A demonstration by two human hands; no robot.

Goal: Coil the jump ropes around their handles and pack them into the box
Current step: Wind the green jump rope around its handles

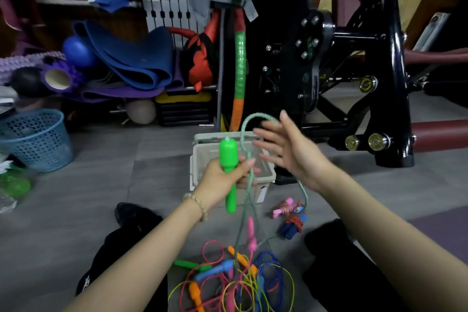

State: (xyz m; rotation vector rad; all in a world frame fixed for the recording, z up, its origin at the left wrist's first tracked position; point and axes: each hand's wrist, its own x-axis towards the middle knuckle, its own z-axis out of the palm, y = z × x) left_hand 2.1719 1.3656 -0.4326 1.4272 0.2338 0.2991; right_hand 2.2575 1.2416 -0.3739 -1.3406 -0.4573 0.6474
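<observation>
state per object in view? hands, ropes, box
left hand: closed on green handles, held upright
green handles: in the grip, rope not yet wound on
green rope: loose, arcs up toward right hand
right hand: open, fingers spread, blurred
box: open, lid back, contents hidden behind hands
coiled ropes: two wound bundles, on floor outside box
rope pile: tangled, uncoiled

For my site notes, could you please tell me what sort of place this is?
Probably a gym storage corner: rolled blue exercise mats are piled by the wall, a black steel exercise machine frame stands on the grey floor, and tangled coloured jump ropes lie below.
</observation>
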